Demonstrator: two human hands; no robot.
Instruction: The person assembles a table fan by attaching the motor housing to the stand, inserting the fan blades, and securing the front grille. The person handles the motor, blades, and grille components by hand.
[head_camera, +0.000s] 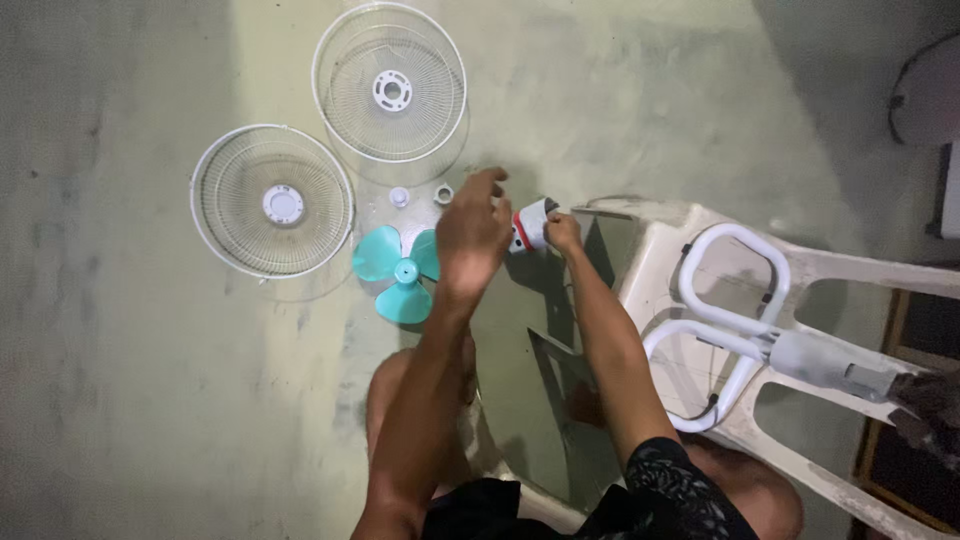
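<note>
Small white-and-red fan motor housing (530, 228) sits low over the concrete floor (620, 110), at the near corner of the white plastic chair (800, 270). Right hand (563, 232) closes round the housing's right end, fingers curled on it. Left hand (473, 232) hovers just left of the housing, palm down, fingers loosely bent and fanned; whether its fingertips touch the housing I cannot tell, since the back of the hand covers that spot.

All else placed from the motor housing:

- Teal three-blade fan propeller (398, 272) lies flat on the floor just left of it, partly under the left wrist.
- Two small white parts, a round cap (399, 197) and a ring nut (443, 193), rest on the floor up and left, near the left hand's fingertips.
- White wire fan guard (390, 82) with open centre hub lies flat further up and left.
- Second wire guard (272, 200) with solid centre disc lies well to the left, beyond the propeller.
- Chair is tipped on its side to the right; a white tubular fan stand (725, 320) lies across it.
- Person's bare knees show below, dark patterned shorts (680, 490) at the bottom edge.
</note>
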